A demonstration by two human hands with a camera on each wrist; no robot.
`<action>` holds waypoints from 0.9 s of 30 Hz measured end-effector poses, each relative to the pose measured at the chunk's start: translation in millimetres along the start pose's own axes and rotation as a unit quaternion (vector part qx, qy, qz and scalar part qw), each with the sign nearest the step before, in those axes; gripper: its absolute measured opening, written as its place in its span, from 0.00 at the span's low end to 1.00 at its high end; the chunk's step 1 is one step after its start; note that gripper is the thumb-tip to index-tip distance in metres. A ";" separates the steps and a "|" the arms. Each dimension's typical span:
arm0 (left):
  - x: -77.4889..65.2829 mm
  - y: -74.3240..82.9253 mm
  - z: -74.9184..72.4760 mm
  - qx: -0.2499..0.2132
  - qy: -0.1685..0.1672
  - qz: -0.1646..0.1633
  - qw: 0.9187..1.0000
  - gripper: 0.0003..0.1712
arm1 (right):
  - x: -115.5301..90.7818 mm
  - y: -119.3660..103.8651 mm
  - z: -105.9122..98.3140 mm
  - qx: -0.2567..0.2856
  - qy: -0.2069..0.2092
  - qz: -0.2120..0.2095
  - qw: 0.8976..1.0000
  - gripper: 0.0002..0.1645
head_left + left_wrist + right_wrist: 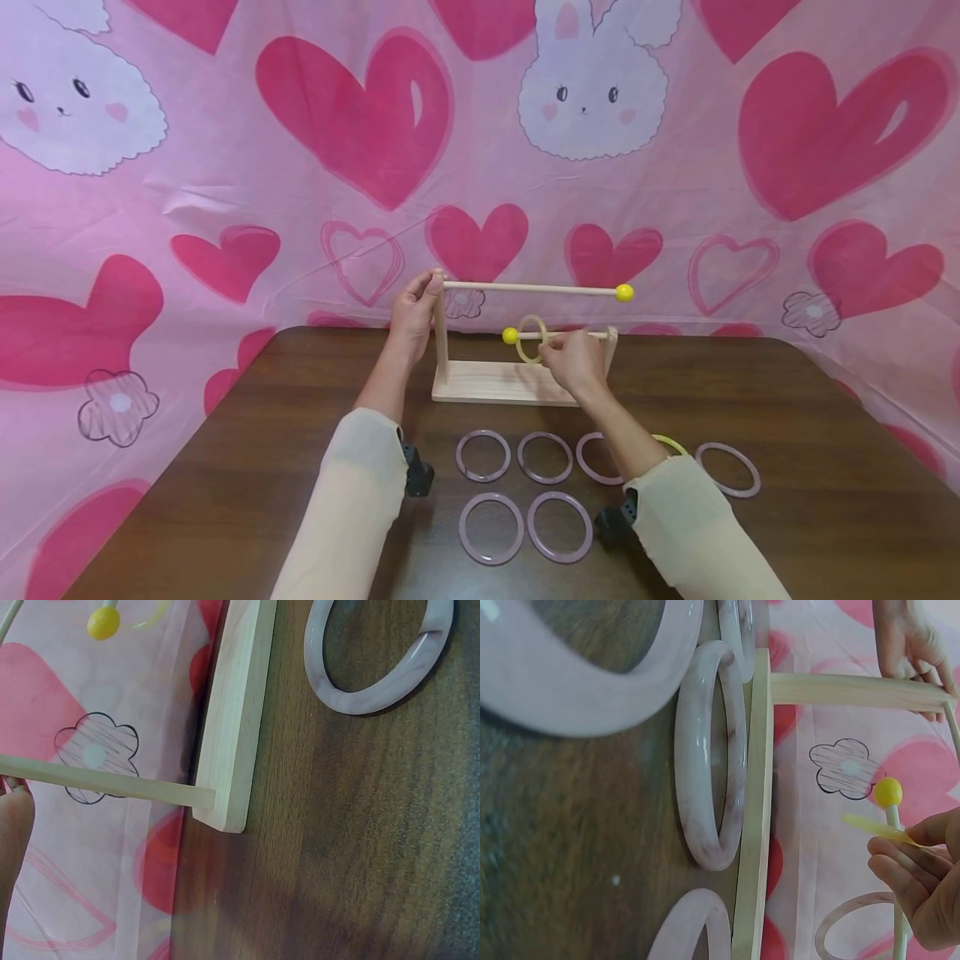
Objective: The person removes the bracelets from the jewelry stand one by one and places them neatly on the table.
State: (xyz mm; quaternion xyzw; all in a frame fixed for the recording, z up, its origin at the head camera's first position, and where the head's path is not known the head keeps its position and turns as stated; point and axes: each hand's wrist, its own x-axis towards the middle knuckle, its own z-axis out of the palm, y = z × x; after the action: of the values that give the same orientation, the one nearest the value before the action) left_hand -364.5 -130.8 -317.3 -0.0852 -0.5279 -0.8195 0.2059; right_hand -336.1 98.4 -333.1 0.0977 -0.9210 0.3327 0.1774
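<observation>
A wooden stand (495,382) has two posts of different height, each bearing a rod tipped with a yellow ball. My left hand (412,321) grips the top of the taller left post (112,781); its fingers wrap over the wood in the right wrist view. With thumb and fingers my right hand (577,362) pinches a yellow ring (531,317), which appears to be around the lower rod (899,922), close behind its yellow ball (888,793). A pale purple ring (832,919) hangs on that rod nearer the post, hidden by my hand in the head view.
Several purple rings (483,431) lie in two rows on the brown table (247,500) before the stand. Under my right forearm a yellow ring (670,442) is partly hidden. A pink cloth (480,183) with hearts and rabbits hangs behind. The upper rod (532,288) extends rightward.
</observation>
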 end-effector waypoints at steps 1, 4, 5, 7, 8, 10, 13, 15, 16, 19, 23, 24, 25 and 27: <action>-0.2 0.0 -0.1 0.000 -0.001 0.001 1.000 0.13 | -0.1 -0.6 0.0 0.003 -0.004 0.002 1.000 0.08; -0.3 0.2 0.1 -0.005 -0.003 0.003 1.000 0.13 | -0.6 -1.8 0.4 0.012 -0.012 0.005 1.000 0.09; -0.3 0.2 0.2 -0.006 -0.003 0.003 1.000 0.13 | -0.6 -2.0 0.4 0.014 -0.013 0.003 1.000 0.09; -0.3 0.5 0.6 -0.008 -0.002 0.001 1.000 0.13 | -0.6 -1.9 0.7 0.016 -0.014 -0.002 1.000 0.09; -0.3 0.6 0.7 -0.009 -0.001 0.000 1.000 0.13 | -0.7 -1.9 0.9 0.017 -0.013 -0.004 1.000 0.09; -0.3 0.9 0.9 -0.011 -0.001 -0.001 1.000 0.13 | -0.9 -1.9 1.2 0.019 -0.011 -0.010 1.000 0.09; -0.4 1.0 0.8 -0.012 -0.001 -0.001 1.000 0.12 | -1.2 -2.1 1.4 0.023 -0.009 -0.015 1.000 0.08; -0.4 0.9 0.5 -0.011 -0.002 -0.001 1.000 0.13 | -1.3 -2.2 1.6 0.023 -0.008 -0.019 1.000 0.08; -0.5 0.8 0.4 -0.011 -0.003 -0.001 1.000 0.13 | -1.4 -2.3 1.7 0.023 -0.007 -0.021 0.999 0.08; -0.6 0.7 0.2 -0.011 -0.005 0.000 1.000 0.12 | -1.8 -2.6 1.9 0.024 -0.003 -0.028 0.999 0.08; -0.8 0.8 0.5 -0.015 -0.003 0.001 1.000 0.12 | -1.8 -2.3 2.4 0.026 -0.003 -0.033 0.999 0.08; -0.7 0.8 0.7 -0.015 -0.002 0.001 1.000 0.13 | -1.7 -2.1 2.5 0.027 -0.004 -0.033 0.999 0.08; -0.8 0.8 0.8 -0.015 -0.001 0.001 1.000 0.13 | -1.5 -2.0 2.5 0.028 -0.004 -0.033 0.999 0.08; -0.9 1.0 0.9 -0.014 0.000 0.000 1.000 0.13 | -1.6 -2.1 2.4 0.032 -0.005 -0.033 0.999 0.08</action>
State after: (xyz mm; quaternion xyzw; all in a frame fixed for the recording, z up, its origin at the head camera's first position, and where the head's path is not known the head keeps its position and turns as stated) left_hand -363.3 -130.1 -316.4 -0.0884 -0.5161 -0.8269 0.2049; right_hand -334.7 95.4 -334.2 0.1349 -0.9073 0.3552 0.1801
